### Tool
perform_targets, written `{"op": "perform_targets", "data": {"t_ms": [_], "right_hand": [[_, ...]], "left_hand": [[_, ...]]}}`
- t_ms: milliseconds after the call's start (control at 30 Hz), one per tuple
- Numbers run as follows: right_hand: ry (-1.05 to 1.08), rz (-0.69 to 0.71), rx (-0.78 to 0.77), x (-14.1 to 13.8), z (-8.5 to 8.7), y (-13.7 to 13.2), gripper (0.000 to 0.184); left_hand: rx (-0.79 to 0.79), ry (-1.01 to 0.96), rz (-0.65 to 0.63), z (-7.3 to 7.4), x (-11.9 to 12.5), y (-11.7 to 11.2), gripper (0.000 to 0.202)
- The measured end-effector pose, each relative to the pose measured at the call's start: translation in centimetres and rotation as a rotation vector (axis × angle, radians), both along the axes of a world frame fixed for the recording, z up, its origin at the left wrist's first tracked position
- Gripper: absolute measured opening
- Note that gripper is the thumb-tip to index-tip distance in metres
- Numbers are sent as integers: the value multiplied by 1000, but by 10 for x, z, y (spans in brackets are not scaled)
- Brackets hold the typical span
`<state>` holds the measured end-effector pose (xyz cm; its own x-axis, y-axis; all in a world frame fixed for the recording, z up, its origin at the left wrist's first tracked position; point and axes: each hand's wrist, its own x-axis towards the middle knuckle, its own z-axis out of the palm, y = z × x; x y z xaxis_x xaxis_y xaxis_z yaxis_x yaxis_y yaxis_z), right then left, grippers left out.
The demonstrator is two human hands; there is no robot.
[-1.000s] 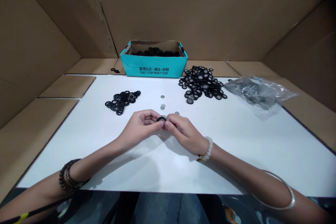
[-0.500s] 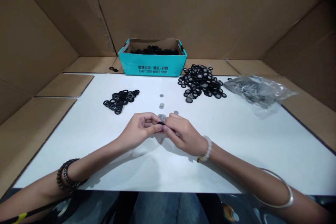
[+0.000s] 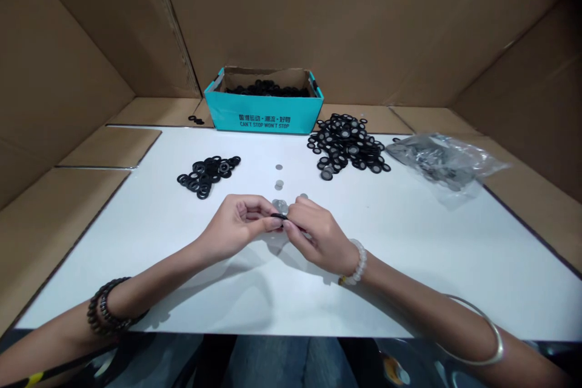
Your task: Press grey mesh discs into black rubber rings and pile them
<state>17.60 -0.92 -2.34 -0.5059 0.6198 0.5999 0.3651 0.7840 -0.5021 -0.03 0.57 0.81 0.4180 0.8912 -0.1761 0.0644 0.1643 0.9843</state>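
Note:
Between the fingertips of my left hand [image 3: 237, 228] and my right hand [image 3: 319, 237], a black rubber ring [image 3: 279, 216] is pinched, seen nearly edge-on. Just beyond the fingertips lie small round metal mesh discs [image 3: 279, 206] on the white table [image 3: 345, 236]. Another disc [image 3: 304, 196] sits close to my right hand. Two more discs [image 3: 279, 185] lie further out in a rough line. Part of the ring is hidden by my fingers.
A pile of black rings [image 3: 207, 176] lies to the left, and a larger pile of rings with mesh centres [image 3: 345, 145] to the right. Behind them stand a teal cardboard box [image 3: 264, 116] holding black rings and a clear plastic bag [image 3: 443, 160] of grey parts. Cardboard walls surround the table.
The black ring has turned from showing its round face to lying nearly edge-on between my fingertips. My hands have stayed close together, and the metal discs near them show more.

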Motion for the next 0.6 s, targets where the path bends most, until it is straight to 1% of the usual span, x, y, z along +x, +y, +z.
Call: {"op": "perform_targets", "data": {"t_ms": [100, 167, 267, 367, 500, 600], "right_hand": [[-30, 42, -76, 3, 1, 2, 26], [-41, 66, -194, 5, 1, 5, 28], [44, 82, -489, 7, -1, 9, 33], [185, 131, -746, 7, -3, 11, 38], [297, 216, -917, 6, -4, 10, 41], [317, 269, -981, 7, -1, 9, 40]], "left_hand": [[-19, 12, -24, -2, -1, 2, 10], [-60, 26, -4, -3, -1, 3, 12], [-134, 22, 55, -5, -1, 4, 15], [-166, 1, 60, -5, -2, 5, 18], [-128, -2, 29, -3, -3, 6, 17], [-100, -1, 15, -2, -2, 6, 16]]}}
